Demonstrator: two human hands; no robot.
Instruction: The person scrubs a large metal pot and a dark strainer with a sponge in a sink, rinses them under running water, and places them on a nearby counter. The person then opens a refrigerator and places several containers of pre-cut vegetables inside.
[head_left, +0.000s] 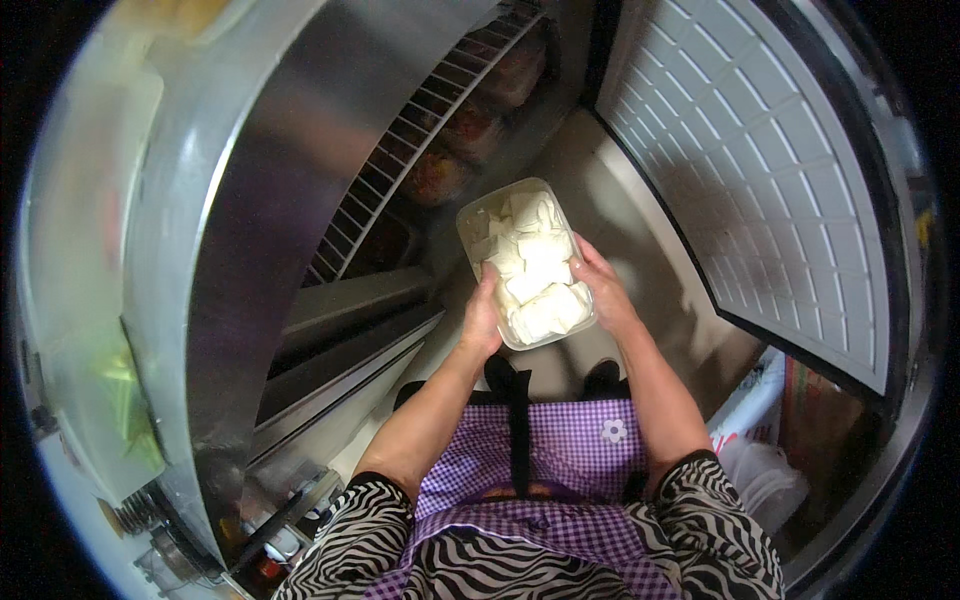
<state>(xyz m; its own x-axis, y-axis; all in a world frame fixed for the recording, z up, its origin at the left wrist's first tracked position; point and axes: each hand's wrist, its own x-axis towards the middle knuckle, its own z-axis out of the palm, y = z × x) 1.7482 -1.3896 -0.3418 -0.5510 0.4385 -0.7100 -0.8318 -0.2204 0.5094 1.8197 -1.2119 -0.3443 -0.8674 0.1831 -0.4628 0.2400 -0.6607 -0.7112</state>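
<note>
Between my two hands is a clear plastic container (480, 217), held out above the floor in front of my body. Several pale, whitish chunks (536, 262) fill it, and no lid covers them; what they are I cannot tell. My left hand (482, 319) grips its left long side, with the thumb on the rim. On the opposite side my right hand (606, 289) holds it, the thumb over the edge. The fingers beneath the container are partly hidden.
An open refrigerator or freezer cabinet on the left has a wire shelf (397, 154) and several packed containers (469, 131). Its ribbed door (757, 172) stands open at right. Plastic bags (757, 480) and a cardboard box (817, 412) lie below the door. Pale floor (592, 187) shows between.
</note>
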